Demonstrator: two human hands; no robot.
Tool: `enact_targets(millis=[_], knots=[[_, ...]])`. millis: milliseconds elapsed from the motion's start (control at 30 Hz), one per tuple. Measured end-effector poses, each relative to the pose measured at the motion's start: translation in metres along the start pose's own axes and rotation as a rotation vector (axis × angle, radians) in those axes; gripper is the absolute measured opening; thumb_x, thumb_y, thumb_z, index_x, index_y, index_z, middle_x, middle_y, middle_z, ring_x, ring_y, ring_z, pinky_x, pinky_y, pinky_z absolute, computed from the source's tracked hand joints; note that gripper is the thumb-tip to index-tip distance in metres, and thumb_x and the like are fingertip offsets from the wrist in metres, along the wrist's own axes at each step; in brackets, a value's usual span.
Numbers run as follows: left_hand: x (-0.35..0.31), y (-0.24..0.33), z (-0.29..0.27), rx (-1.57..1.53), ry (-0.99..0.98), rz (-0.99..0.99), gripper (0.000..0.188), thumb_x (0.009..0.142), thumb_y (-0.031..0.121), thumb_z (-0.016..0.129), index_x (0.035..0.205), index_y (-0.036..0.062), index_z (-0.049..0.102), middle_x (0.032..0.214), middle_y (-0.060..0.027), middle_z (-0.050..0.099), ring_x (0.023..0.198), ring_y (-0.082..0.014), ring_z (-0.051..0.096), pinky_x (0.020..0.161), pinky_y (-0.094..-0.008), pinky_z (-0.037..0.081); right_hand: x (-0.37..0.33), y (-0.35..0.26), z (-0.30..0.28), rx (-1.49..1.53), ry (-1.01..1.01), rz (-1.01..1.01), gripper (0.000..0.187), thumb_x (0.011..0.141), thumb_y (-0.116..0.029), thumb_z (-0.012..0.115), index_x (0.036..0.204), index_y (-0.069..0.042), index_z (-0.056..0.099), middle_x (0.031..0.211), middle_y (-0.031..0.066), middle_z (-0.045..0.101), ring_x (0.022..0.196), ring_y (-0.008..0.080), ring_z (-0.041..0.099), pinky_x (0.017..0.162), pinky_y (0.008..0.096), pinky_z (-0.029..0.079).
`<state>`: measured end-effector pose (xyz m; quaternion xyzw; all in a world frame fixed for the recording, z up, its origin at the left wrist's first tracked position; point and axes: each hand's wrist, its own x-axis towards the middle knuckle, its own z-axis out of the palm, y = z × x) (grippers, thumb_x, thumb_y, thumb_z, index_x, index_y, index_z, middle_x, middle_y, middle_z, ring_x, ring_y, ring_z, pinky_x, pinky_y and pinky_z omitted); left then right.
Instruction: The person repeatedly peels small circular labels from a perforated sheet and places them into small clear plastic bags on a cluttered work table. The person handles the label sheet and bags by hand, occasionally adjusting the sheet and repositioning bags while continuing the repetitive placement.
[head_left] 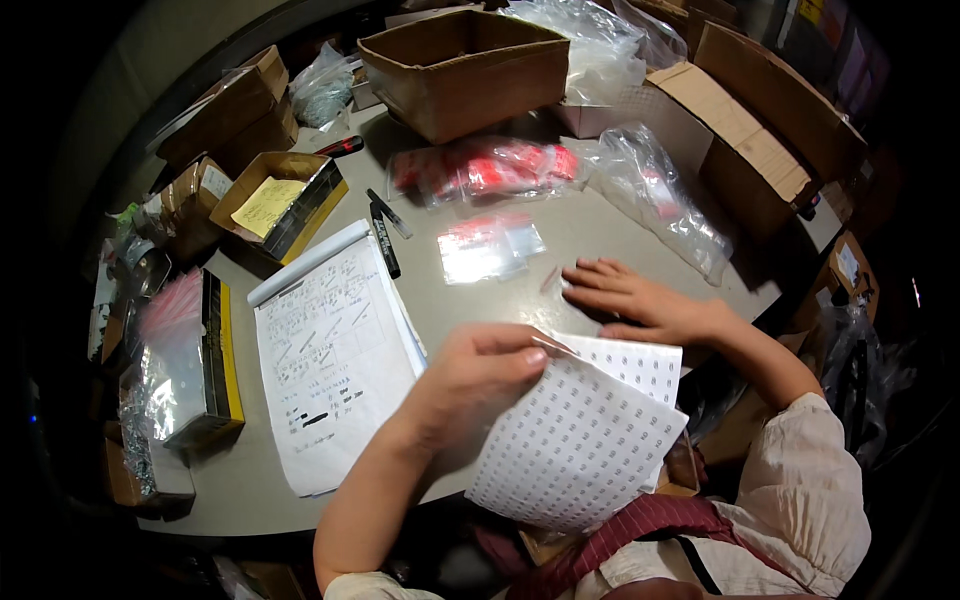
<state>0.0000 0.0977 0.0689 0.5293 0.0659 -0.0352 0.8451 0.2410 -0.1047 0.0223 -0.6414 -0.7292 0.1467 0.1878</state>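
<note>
My left hand (462, 385) pinches white sheets (580, 435) by their upper edge, thumb on top. Rows of small dark marks cover the sheets, which hang tilted over the table's near edge toward my lap. Behind them, my right hand (645, 302) lies palm down on the grey table (400, 165), fingers stretched out and holding nothing I can see. Just left of its fingertips is a small thin reddish strip (549, 278). A little farther off lie small clear zip bags (490, 250) with red top edges.
At left lie a written notepad (335, 365), a black marker (384, 240) and a box of clear bags (185, 365). Red-and-clear packs (485, 168) sit below a brown open box (465, 85). A plastic bag (660, 195) and cardboard boxes (765, 130) stand at the right.
</note>
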Motion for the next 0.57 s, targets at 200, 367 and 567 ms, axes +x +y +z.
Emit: enact_targets(millis=[200, 367, 567], knots=[[-0.009, 0.019, -0.039, -0.024, 0.091, 0.224, 0.033, 0.09, 0.016, 0.064, 0.113, -0.0081, 0.07, 0.103, -0.0134, 0.072, 0.095, -0.018, 0.067, 0.089, -0.028, 0.053, -0.054, -0.059, 0.017, 0.432, -0.055, -0.186, 0.044, 0.098, -0.019, 0.069, 0.136, 0.0, 0.064, 0.153, 0.0225, 0.051, 0.149, 0.0429, 0.038, 0.125, 0.0564, 0.025], [-0.009, 0.027, -0.038, -0.122, 0.188, 0.364, 0.029, 0.097, 0.009, 0.057, 0.114, -0.0113, 0.068, 0.103, -0.0143, 0.075, 0.088, -0.0167, 0.072, 0.084, -0.0255, 0.055, -0.068, -0.066, 0.019, 0.955, 0.101, -0.191, 0.015, 0.095, -0.007, 0.072, 0.104, 0.004, 0.078, 0.113, 0.0184, 0.076, 0.117, 0.034, 0.068, 0.111, 0.0498, 0.047], [-0.003, 0.021, 0.0, 0.228, 0.46, 0.296, 0.026, 0.098, 0.015, 0.066, 0.111, -0.0063, 0.072, 0.097, -0.006, 0.073, 0.089, -0.0101, 0.066, 0.082, -0.0246, 0.051, -0.017, -0.048, -0.036, 0.625, 0.577, 0.162, 0.019, 0.101, -0.016, 0.067, 0.108, 0.0, 0.075, 0.109, 0.0096, 0.074, 0.108, 0.0173, 0.067, 0.097, 0.0312, 0.05]])
